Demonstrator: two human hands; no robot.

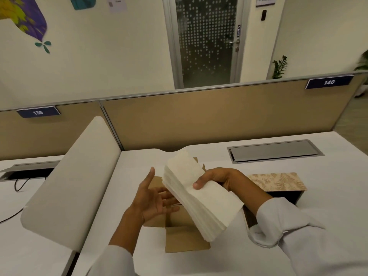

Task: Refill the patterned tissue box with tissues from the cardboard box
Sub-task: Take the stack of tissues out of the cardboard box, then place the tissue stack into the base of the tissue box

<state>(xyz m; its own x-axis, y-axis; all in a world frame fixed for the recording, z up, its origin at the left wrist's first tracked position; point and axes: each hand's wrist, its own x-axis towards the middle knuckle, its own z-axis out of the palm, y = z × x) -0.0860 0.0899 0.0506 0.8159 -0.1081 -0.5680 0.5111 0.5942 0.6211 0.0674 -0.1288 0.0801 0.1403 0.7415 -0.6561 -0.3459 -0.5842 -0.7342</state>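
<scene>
A thick stack of white tissues (199, 198) is held tilted above the desk, with my right hand (217, 179) gripping its upper right edge, thumb on top. My left hand (155, 198) is open, palm up, just left of the stack, fingers spread beneath its lower edge; I cannot tell if they touch it. Under both hands lies the brown cardboard box (183, 236) with its flaps open. The patterned tissue box (278, 184) stands to the right behind my right forearm, its beige floral lid raised and dark inside showing.
The white desk (328, 186) has a grey cable hatch (274, 151) at the back right. A rounded white divider panel (71, 182) slants on the left, with a black cable (18, 186) beyond it. A tan partition (199, 120) closes the desk's far edge.
</scene>
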